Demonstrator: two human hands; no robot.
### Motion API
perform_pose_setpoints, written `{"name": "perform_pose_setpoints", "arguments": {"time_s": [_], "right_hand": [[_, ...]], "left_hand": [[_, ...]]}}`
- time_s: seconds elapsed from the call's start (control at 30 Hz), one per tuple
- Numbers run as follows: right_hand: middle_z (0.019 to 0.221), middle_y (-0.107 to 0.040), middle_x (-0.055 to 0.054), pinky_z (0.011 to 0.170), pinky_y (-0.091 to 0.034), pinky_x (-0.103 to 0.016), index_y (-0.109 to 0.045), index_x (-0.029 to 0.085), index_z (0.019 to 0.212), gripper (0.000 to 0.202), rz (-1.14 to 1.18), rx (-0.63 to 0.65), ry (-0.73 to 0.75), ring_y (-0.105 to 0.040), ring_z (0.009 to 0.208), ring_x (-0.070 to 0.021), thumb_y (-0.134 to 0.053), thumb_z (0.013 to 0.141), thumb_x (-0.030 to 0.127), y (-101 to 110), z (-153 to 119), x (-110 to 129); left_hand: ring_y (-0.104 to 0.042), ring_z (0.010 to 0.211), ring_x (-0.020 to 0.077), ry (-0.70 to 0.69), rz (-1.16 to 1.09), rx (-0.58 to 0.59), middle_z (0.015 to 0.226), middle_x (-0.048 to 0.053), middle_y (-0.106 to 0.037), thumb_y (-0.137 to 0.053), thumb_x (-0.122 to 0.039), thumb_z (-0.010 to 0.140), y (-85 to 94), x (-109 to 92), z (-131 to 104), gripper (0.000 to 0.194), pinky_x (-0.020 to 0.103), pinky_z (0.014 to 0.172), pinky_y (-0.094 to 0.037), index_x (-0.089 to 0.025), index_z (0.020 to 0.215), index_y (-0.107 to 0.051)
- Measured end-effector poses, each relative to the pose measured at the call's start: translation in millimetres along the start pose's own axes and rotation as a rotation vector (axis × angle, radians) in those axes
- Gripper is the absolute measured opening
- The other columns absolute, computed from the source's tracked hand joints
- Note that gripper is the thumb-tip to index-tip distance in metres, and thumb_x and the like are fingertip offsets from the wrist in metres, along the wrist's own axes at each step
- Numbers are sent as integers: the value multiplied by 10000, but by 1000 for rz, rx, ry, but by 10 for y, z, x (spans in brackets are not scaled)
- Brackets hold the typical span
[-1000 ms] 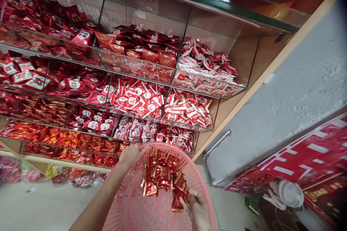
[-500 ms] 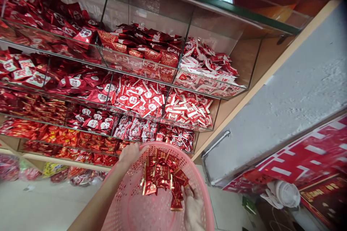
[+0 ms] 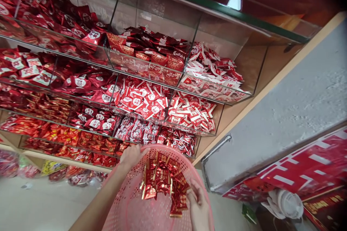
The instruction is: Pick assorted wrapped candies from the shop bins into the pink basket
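A pink perforated plastic basket (image 3: 127,202) is in front of me at the bottom middle. My left hand (image 3: 130,157) is closed around its rim at the far left side. Inside lie several small red foil packets with gold edges (image 3: 162,180), bunched toward the back and right. My right hand (image 3: 199,200) is inside the basket at the right, beside the rightmost packets. Its fingers are curled inward, the fingertips close to a packet; whether anything is within them is hidden.
Glass-fronted shelf bins (image 3: 151,66) full of red and white packets rise beyond the basket. A grey wall (image 3: 284,115) runs along the right. Stacked white cups (image 3: 290,204) stand at the lower right. Plastic-bagged goods (image 3: 78,177) lie below the shelves on the left.
My right hand has shifted slightly right, away from the packets, and its fingers are more curled. Another packet shows beside the lower right ones. The left hand keeps its hold; the view has shifted slightly.
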State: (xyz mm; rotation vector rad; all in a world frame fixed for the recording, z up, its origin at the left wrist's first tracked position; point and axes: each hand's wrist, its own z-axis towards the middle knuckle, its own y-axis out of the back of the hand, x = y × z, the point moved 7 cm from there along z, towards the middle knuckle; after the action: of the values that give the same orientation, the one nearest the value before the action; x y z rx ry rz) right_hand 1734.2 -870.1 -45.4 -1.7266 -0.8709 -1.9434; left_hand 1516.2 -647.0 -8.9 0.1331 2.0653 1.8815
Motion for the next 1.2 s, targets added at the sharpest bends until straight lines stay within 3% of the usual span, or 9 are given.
{"name": "perform_pose_setpoints", "arguments": {"time_s": [0.1,0.17,0.23,0.37,0.53,0.7,0.9,1.0,1.2], "right_hand": [[1105,-533,-79,838,-393,-321,-528,196,1006,292,-149,53,330,-487,1021,-188,-439,728,216,-197,208,547],[1062,-547,-68,879,-360,-336,-523,200,1004,273,-252,136,526,-478,1018,-177,-406,757,199,-512,457,855],[1007,-579,-56,867,-363,-315,-536,193,981,263,-421,241,589,-499,973,-163,-393,762,168,-933,800,980],[876,-637,-25,725,-406,-224,-593,195,891,257,-723,509,521,-565,801,-128,-416,733,96,-1770,1426,824],[764,-652,-31,597,-375,-205,-634,185,757,239,-863,572,465,-573,692,-142,-525,603,38,-2172,1702,553],[838,-648,-46,584,-347,-198,-633,193,834,286,-887,568,488,-564,707,-133,-528,609,52,-2199,1711,451],[670,-630,-2,569,-367,-183,-620,175,663,126,-737,567,550,-545,606,-105,-501,702,159,-2015,1660,588],[727,-621,-12,600,-387,-197,-597,165,761,207,-654,492,589,-542,645,-110,-401,789,226,-1693,1582,729],[911,-534,-59,721,-374,-234,-528,158,896,245,-674,128,818,-500,814,-130,-321,857,283,-824,1350,879]], "left_hand": [[-580,884,276,-2,-12,2,884,155,-627,-246,-605,776,-5,0,-2,631,333,764,-415,-106,940,-595],[-583,876,277,-8,-22,-9,884,158,-627,-244,-609,774,4,-2,-11,636,338,754,-418,-107,950,-592],[-582,880,276,-4,-31,-14,891,168,-626,-243,-611,772,9,3,-21,640,342,755,-417,-106,954,-592],[-579,888,273,17,-38,-5,883,175,-626,-250,-610,770,-9,24,-22,635,346,764,-411,-108,925,-608],[-587,860,275,-2,-24,-47,863,166,-627,-217,-599,783,-12,31,9,633,358,744,-417,-120,929,-604],[-585,880,261,5,-37,-29,878,166,-626,-221,-604,782,-16,42,24,633,353,777,-408,-123,943,-600],[-575,912,270,18,-39,-15,908,172,-623,-233,-614,776,15,30,5,645,353,795,-401,-121,987,-592],[-575,909,276,18,-43,-8,903,172,-625,-232,-620,773,22,22,-3,653,355,788,-404,-119,982,-596],[-572,922,273,36,-59,4,919,184,-623,-230,-626,770,27,23,-16,671,345,797,-400,-107,982,-598]]}}
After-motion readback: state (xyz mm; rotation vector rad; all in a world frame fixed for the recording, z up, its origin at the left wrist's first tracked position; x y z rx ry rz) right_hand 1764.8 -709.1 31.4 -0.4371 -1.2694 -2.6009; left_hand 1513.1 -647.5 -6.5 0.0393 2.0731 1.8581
